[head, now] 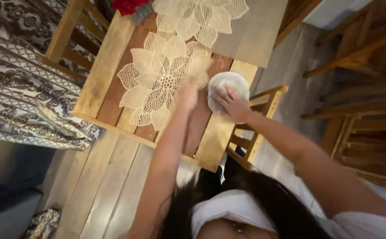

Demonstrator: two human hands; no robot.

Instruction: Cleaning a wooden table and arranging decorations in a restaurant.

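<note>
From the head view, the right hand [232,102] lies flat, fingers spread, on a white cloth [228,86] near the edge of the wooden table [102,75]. The left hand [188,94] is blurred beside a cream leaf-shaped placemat [157,79]; its grip cannot be told. A wooden chair [259,119] stands just beside the table.

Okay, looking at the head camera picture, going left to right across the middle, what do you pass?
Patterned brown and white fabric → leaf-shaped lace placemat on the wooden table → left hand → pale round cloth under the right hand → wooden chairs.
</note>
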